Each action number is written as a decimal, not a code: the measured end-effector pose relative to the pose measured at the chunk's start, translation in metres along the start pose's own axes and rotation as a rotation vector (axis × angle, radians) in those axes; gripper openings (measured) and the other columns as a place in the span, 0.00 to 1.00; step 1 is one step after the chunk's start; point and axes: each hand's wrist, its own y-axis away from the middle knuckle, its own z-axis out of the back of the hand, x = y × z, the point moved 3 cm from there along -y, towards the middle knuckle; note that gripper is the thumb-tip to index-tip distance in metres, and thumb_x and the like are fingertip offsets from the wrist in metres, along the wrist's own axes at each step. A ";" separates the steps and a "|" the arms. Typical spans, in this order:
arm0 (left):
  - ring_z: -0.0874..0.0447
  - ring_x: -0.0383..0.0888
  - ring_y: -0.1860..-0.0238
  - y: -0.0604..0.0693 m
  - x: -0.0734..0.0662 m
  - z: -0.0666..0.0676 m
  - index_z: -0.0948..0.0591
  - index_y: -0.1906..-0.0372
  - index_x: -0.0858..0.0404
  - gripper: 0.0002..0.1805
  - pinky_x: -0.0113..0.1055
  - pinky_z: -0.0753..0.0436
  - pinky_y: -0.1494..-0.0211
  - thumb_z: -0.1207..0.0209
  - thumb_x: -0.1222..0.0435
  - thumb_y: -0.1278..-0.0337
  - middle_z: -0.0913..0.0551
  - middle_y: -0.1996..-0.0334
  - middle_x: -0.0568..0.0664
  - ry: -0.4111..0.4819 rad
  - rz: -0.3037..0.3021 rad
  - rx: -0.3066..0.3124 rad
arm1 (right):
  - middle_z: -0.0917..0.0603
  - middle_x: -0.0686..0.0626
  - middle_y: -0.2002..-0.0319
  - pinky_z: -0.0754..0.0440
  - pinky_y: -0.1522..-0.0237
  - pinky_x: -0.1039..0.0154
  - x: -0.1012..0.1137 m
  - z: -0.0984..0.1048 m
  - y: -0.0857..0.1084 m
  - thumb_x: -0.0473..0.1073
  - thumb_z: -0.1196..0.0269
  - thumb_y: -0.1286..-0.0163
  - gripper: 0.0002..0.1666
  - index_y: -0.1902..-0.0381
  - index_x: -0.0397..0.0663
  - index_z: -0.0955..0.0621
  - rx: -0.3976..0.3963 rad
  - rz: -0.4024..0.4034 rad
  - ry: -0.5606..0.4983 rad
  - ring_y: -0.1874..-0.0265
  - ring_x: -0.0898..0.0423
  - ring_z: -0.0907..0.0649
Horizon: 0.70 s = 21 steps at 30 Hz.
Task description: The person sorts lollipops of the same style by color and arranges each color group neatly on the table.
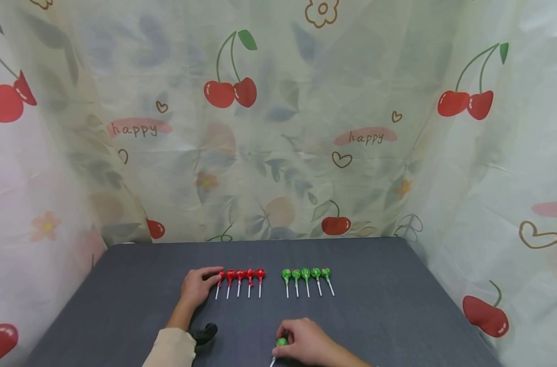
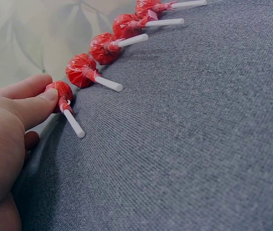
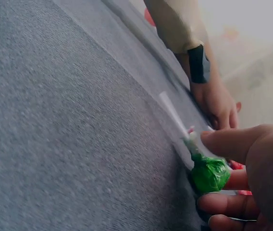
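My left hand (image 1: 197,288) pinches the wrapped head of a red lollipop (image 2: 63,96) between thumb and fingers, at the left end of a row of red lollipops (image 1: 240,275). That lollipop's white stick points toward the front of the table. Nearer the front, my right hand (image 1: 306,340) holds a green lollipop (image 3: 210,174) with thumb and fingers around its head and neck. Its white stick sticks out past the fingers, toward the lower left in the head view. A separate row of green lollipops (image 1: 306,273) lies right of the red row, sticks toward the front.
The dark grey tabletop (image 1: 375,306) carries both rows toward its back, with a gap between them. Printed curtains (image 1: 278,178) stand behind the table and at both sides. A black wrist device (image 1: 205,334) sits on my left forearm by the cream sleeve (image 1: 170,349).
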 end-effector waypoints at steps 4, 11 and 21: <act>0.22 0.57 0.45 -0.001 0.000 0.000 0.13 0.51 0.55 0.13 0.57 0.28 0.41 0.35 0.63 0.40 0.15 0.51 0.54 0.004 -0.005 -0.001 | 0.30 0.67 0.84 0.33 0.81 0.73 0.002 -0.001 0.000 0.52 0.26 0.47 0.13 0.70 0.57 0.19 0.015 0.015 -0.008 0.85 0.71 0.31; 0.22 0.57 0.45 -0.001 0.001 0.001 0.13 0.51 0.55 0.13 0.56 0.28 0.42 0.35 0.63 0.40 0.15 0.51 0.54 0.009 -0.008 0.002 | 0.31 0.68 0.83 0.33 0.80 0.75 0.002 0.003 -0.001 0.45 0.27 0.47 0.09 0.69 0.55 0.17 0.001 0.109 -0.025 0.83 0.73 0.32; 0.21 0.57 0.45 -0.001 0.001 0.000 0.13 0.51 0.55 0.13 0.56 0.28 0.41 0.35 0.63 0.41 0.15 0.51 0.54 0.014 -0.009 0.003 | 0.28 0.67 0.77 0.30 0.74 0.74 -0.008 0.033 -0.008 0.41 0.27 0.46 0.10 0.64 0.51 0.14 -0.041 0.129 0.027 0.78 0.71 0.29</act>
